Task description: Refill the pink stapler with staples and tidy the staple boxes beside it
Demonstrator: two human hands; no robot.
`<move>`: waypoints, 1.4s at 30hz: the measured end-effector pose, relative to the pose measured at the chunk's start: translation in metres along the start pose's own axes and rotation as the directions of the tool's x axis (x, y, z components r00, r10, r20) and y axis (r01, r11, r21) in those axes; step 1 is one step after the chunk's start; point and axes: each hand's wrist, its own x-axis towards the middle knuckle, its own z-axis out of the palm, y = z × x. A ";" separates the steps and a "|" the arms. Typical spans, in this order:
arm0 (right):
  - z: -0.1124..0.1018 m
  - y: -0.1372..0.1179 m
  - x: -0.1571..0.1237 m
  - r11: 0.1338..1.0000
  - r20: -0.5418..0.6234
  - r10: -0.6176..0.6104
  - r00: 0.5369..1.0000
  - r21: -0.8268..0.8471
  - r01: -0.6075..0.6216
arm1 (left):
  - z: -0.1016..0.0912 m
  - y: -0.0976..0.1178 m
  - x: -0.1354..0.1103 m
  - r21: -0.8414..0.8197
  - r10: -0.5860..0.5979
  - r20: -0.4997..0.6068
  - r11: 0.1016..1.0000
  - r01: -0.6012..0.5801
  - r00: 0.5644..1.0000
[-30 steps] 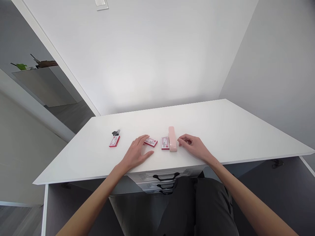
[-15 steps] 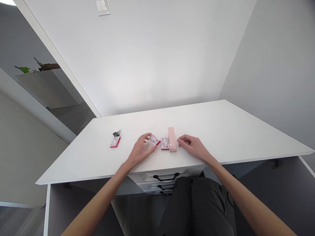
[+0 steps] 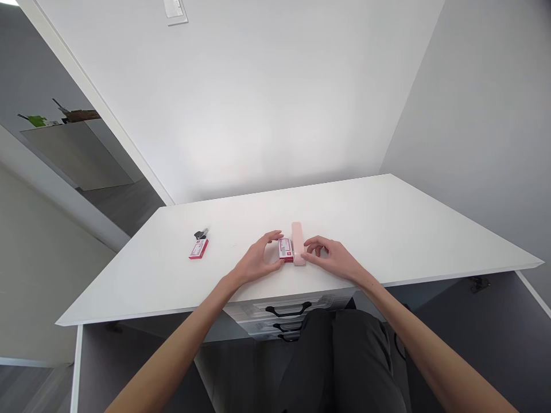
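A pink stapler (image 3: 298,244) lies lengthwise on the white tabletop. Against its left side is a small red-and-white staple box (image 3: 285,248), which my left hand (image 3: 257,261) grips between thumb at the near end and fingers at the far end. This box appears to rest on a second one, mostly hidden beneath it. My right hand (image 3: 333,258) is at the stapler's right side, thumb and fingertips touching or very near it, fingers curved and apart, holding nothing. Another staple box (image 3: 198,248) lies farther left, with a small black-and-silver object (image 3: 201,234) just behind it.
The white tabletop (image 3: 387,223) meets a wall at the back. Below its front edge are drawers with black handles (image 3: 288,310) and open spaces on both sides. My legs (image 3: 344,355) are under the front edge. A doorway lies beyond the left side.
My left hand has moved right, bringing its tilted staple box straight over the one beside the stapler. My right hand has moved left to the stapler, its fingers spreading. The view has shifted slightly.
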 end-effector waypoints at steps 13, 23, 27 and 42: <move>-0.002 -0.003 0.000 0.999 0.019 -0.024 1.000 -0.044 0.024 | 0.004 -0.007 0.001 -0.029 -0.157 0.026 0.987 0.158 0.987; -0.002 -0.002 0.000 0.999 0.023 -0.008 1.000 -0.041 0.009 | 0.008 -0.008 -0.004 0.010 -0.113 -0.012 0.994 0.113 0.994; -0.002 -0.002 0.000 0.999 0.018 -0.003 1.000 -0.033 0.003 | 0.001 -0.016 -0.012 0.077 -0.100 -0.075 0.991 0.105 0.992; -0.001 0.000 -0.002 0.999 0.014 -0.012 1.000 -0.033 0.012 | -0.082 -0.070 -0.105 0.535 -0.305 -0.432 0.671 0.513 0.849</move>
